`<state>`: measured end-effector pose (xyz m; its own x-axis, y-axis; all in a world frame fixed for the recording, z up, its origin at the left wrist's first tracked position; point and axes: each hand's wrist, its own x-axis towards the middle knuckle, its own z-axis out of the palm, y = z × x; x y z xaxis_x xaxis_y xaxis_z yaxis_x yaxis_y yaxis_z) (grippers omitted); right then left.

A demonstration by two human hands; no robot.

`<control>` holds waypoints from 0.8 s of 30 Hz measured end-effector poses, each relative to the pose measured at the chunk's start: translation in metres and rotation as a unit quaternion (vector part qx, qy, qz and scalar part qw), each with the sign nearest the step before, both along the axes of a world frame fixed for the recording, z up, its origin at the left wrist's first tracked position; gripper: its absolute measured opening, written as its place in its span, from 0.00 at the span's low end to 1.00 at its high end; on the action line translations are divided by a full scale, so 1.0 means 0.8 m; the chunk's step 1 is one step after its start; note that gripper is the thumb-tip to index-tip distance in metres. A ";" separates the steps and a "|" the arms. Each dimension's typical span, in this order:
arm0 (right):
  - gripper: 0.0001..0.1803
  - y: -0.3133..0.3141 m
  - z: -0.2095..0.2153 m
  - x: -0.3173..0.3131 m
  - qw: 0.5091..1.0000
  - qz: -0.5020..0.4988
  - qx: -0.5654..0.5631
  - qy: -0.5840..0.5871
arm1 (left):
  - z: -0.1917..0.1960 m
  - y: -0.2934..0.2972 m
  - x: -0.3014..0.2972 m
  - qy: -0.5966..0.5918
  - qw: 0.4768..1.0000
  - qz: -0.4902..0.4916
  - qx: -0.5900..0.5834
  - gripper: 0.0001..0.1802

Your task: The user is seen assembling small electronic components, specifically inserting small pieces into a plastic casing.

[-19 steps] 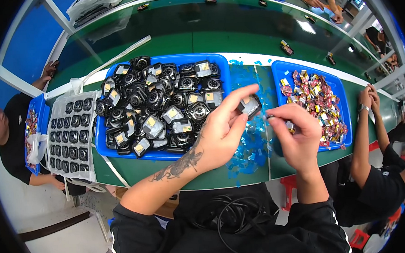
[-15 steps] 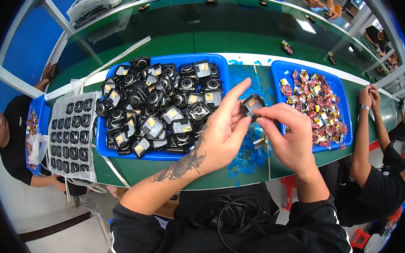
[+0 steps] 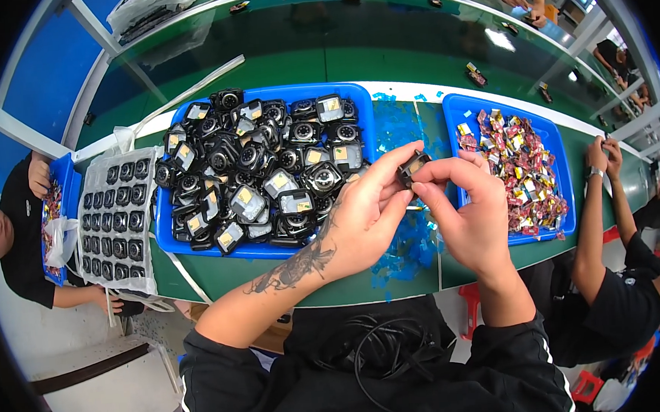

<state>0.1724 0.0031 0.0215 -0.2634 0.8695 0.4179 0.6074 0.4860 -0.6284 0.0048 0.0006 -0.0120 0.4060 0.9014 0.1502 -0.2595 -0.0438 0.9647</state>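
Pinching a small black module [image 3: 412,167] between them, the left hand [image 3: 361,219] and right hand [image 3: 470,212] meet above the green table [image 3: 312,282], fingers curled narrowly around it (its details are too small to read). At nine o'clock sits the blue tray of black modules [image 3: 268,249]; at three o'clock, the blue tray of coloured pieces [image 3: 563,192]. Compared with half a second ago, the right hand has closed in tighter on the module.
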 end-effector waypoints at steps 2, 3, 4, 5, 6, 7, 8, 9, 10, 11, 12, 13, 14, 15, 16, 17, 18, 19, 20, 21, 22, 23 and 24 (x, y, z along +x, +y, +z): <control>0.05 0.002 0.001 0.001 1.000 0.000 -0.019 -0.002 | 0.000 0.000 0.001 0.009 1.000 0.000 0.004 0.29; 0.04 0.003 0.000 0.001 1.000 0.000 -0.023 0.000 | -0.001 0.000 0.002 0.019 1.000 0.006 0.010 0.29; 0.03 0.004 -0.002 0.001 1.000 -0.001 -0.028 0.003 | -0.002 -0.001 0.002 0.030 0.999 0.013 0.017 0.29; 0.03 0.004 -0.002 0.001 1.000 0.000 -0.029 0.003 | -0.003 -0.001 0.001 0.030 0.999 0.013 0.015 0.29; 0.03 0.004 -0.001 0.002 0.999 -0.002 -0.036 0.004 | -0.003 -0.001 0.001 0.036 0.999 0.009 0.018 0.29; 0.03 0.004 -0.001 0.002 0.999 -0.005 -0.043 0.005 | -0.003 -0.001 0.001 0.042 0.999 0.005 0.022 0.28; 0.03 0.004 0.000 0.001 0.999 -0.005 -0.044 0.005 | -0.003 -0.001 0.001 0.042 0.999 0.004 0.021 0.28; 0.04 0.005 0.000 0.001 1.000 -0.011 -0.005 -0.017 | -0.003 -0.002 0.001 0.066 0.998 0.011 0.022 0.28; 0.05 0.005 -0.001 0.000 0.999 -0.017 0.034 -0.039 | -0.002 -0.002 0.002 0.090 0.996 0.017 0.022 0.28; 0.05 0.005 0.000 0.000 0.999 -0.017 0.033 -0.038 | -0.002 -0.002 0.001 0.090 0.996 0.017 0.021 0.28; 0.07 0.003 0.002 0.000 0.997 -0.025 0.055 -0.038 | -0.001 -0.002 0.000 0.073 0.997 0.006 0.031 0.27; 0.09 0.002 0.003 0.000 0.996 -0.033 0.076 -0.037 | 0.000 -0.001 -0.001 0.055 0.998 -0.005 0.040 0.27; 0.09 0.002 0.002 0.001 0.996 -0.035 0.076 -0.037 | 0.002 -0.001 -0.001 0.054 0.998 -0.007 0.040 0.27; 0.11 0.003 0.000 0.001 0.996 -0.039 0.081 -0.017 | 0.003 -0.001 -0.002 0.077 0.996 -0.003 0.036 0.27; 0.12 0.005 -0.003 0.001 0.995 -0.042 0.086 0.004 | 0.004 -0.002 -0.002 0.100 0.994 0.001 0.033 0.26; 0.12 0.008 -0.007 0.001 0.996 -0.041 0.085 0.005 | 0.001 -0.002 0.000 0.101 0.994 0.001 0.031 0.26; 0.12 0.011 -0.012 0.002 0.996 -0.025 0.045 0.072 | -0.002 0.000 0.002 0.014 1.000 -0.003 0.004 0.27; 0.12 0.013 -0.018 0.002 0.990 -0.009 0.005 0.138 | -0.004 0.001 0.005 -0.073 0.997 -0.007 -0.022 0.27; 0.12 0.011 -0.027 0.007 0.967 0.005 -0.065 0.247 | -0.001 -0.001 0.009 -0.095 0.995 0.024 -0.037 0.29; 0.12 0.004 -0.029 0.007 0.931 0.003 -0.115 0.345 | -0.004 0.001 0.006 -0.099 0.993 0.032 -0.051 0.29; 0.12 -0.002 -0.025 0.010 0.929 0.001 -0.144 0.340 | -0.003 0.004 0.002 -0.083 0.995 0.039 -0.042 0.28; 0.12 -0.008 -0.023 0.014 0.926 -0.001 -0.172 0.335 | 0.000 0.006 0.000 -0.066 0.996 0.046 -0.033 0.27; 0.11 -0.015 -0.023 0.018 0.926 0.008 -0.197 0.321 | 0.001 0.007 0.000 -0.066 0.996 0.046 -0.031 0.27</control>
<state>0.1867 -0.0092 0.0030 -0.0858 0.9858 0.1440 0.0420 0.1480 -0.9881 0.0045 0.0059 -0.0112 0.3016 0.9432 0.1396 -0.3821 -0.0146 0.9240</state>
